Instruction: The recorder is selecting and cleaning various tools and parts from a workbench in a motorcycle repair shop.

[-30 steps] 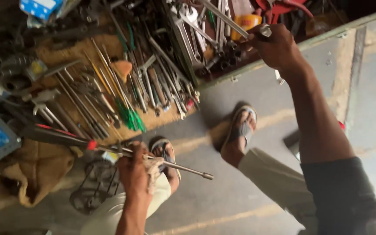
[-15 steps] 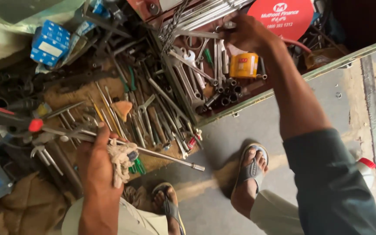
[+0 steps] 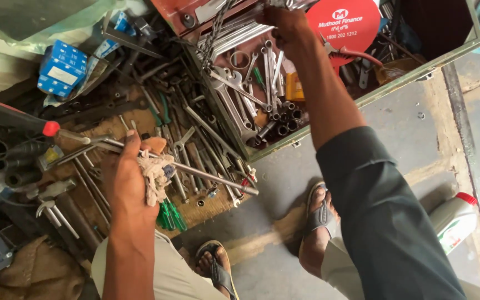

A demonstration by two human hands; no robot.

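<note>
The person's left hand (image 3: 126, 183) and forearm are bare, with no sleeve, watch or ring to be seen. The right hand (image 3: 284, 25) is bare too, and so is the forearm up to about the elbow, where a dark grey-green sleeve (image 3: 384, 211) begins, loose and plain. Light khaki trousers (image 3: 168, 272) cover both legs. On the feet are open sandals (image 3: 320, 214) with dark straps and a greyish sole, leaving the toes uncovered.

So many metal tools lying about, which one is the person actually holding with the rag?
The long steel rod, clasped with a grubby rag in the left hand. It sticks out over the other tools, which lie loose.
</note>
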